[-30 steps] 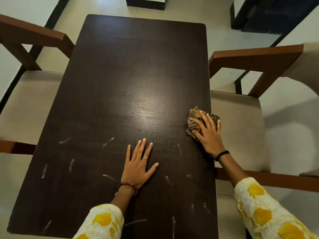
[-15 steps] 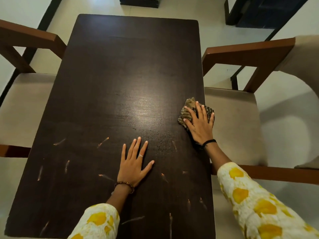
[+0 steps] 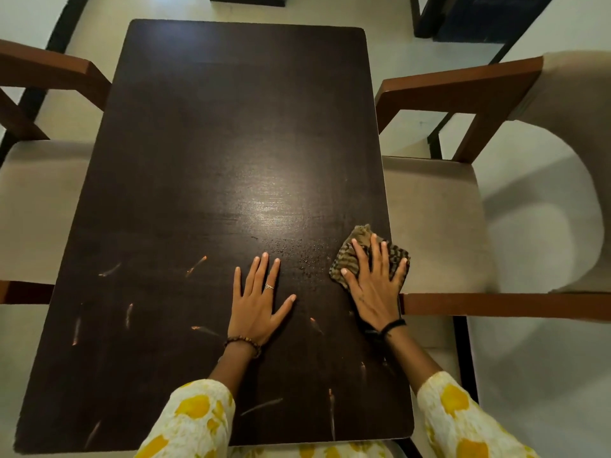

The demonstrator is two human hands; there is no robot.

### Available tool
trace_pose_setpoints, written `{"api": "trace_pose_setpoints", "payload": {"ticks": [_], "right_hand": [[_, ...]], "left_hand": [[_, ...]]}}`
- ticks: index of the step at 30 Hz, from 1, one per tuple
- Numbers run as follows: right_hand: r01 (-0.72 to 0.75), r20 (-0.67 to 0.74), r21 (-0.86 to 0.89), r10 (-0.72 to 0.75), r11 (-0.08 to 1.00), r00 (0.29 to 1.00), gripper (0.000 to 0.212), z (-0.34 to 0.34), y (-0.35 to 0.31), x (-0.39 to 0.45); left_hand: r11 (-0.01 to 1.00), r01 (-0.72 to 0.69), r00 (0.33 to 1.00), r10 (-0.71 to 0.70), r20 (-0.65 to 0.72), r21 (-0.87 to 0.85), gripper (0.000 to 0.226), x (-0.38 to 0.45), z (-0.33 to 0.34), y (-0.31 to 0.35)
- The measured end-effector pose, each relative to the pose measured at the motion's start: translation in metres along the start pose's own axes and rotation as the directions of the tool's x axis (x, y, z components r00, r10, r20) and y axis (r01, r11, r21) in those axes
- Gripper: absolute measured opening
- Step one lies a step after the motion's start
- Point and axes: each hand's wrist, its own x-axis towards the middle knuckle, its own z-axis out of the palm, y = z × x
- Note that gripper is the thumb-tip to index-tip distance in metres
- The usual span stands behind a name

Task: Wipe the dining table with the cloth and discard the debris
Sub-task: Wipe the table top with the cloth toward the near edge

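A dark brown dining table (image 3: 215, 143) fills the middle of the view. My right hand (image 3: 375, 285) lies flat, fingers spread, pressing a striped brown cloth (image 3: 360, 239) onto the table near its right edge. Only the cloth's far part shows past my fingers. My left hand (image 3: 258, 302) rests flat on the table with fingers apart and holds nothing. Fine crumbs (image 3: 297, 249) are scattered between the two hands. Pale scratch-like streaks (image 3: 195, 266) mark the near half of the table.
A wooden armchair with a beige seat (image 3: 433, 209) stands close against the table's right side, its armrest (image 3: 496, 304) level with my right hand. Another armchair (image 3: 36, 200) stands on the left. Dark furniture (image 3: 469, 18) is at the far right.
My right hand has slid the cloth back toward me along the table's right edge, after pushing it away a little. My left hand has stayed flat in the same place.
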Motion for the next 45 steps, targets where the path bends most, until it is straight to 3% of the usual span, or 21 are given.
{"api": "trace_pose_setpoints", "payload": {"ticks": [4, 11, 15, 20, 24, 27, 34, 39, 45], "right_hand": [[0.011, -0.023, -0.026, -0.012, 1.0, 1.0, 0.066, 0.003, -0.023, 0.006], [0.217, 0.004, -0.047, -0.217, 0.975, 0.976, 0.062, 0.008, -0.077, 0.013], [0.319, 0.026, -0.05, -0.319, 0.946, 0.948, 0.057, 0.002, -0.054, 0.015], [0.164, 0.029, 0.014, -0.164, 0.986, 0.986, 0.062, -0.006, -0.015, 0.003], [0.099, 0.03, -0.02, -0.099, 0.995, 0.995, 0.068, -0.001, -0.03, 0.0], [0.055, 0.038, -0.045, -0.053, 0.997, 0.998, 0.072, 0.004, -0.053, 0.0], [0.135, 0.027, -0.067, -0.133, 0.989, 0.991, 0.066, 0.026, -0.165, 0.011], [0.21, 0.016, -0.074, -0.209, 0.975, 0.978, 0.065, 0.045, -0.254, 0.028], [0.346, -0.014, -0.046, -0.347, 0.937, 0.938, 0.057, 0.05, -0.263, 0.033]], "left_hand": [[0.998, 0.011, 1.0, -0.012, -0.023, -0.057, 0.07, 0.0, -0.001, 0.001], [0.958, -0.009, 0.99, -0.032, -0.137, -0.286, 0.058, -0.004, -0.009, 0.002], [0.922, 0.038, 0.979, -0.111, -0.169, -0.385, 0.06, -0.008, -0.025, -0.014], [0.954, 0.2, 0.948, -0.247, -0.203, -0.223, 0.061, -0.027, -0.042, -0.095], [0.861, 0.479, 0.832, -0.507, -0.226, -0.169, 0.055, -0.041, -0.048, -0.154], [0.817, 0.56, 0.791, -0.577, -0.204, -0.14, 0.054, -0.053, -0.051, -0.188], [0.851, 0.511, 0.836, -0.524, -0.163, -0.119, 0.053, -0.067, -0.059, -0.221], [0.904, 0.42, 0.895, -0.427, -0.128, -0.08, 0.063, -0.077, -0.063, -0.239], [0.955, 0.293, 0.953, -0.295, -0.073, -0.033, 0.064, -0.086, -0.069, -0.264]]}}
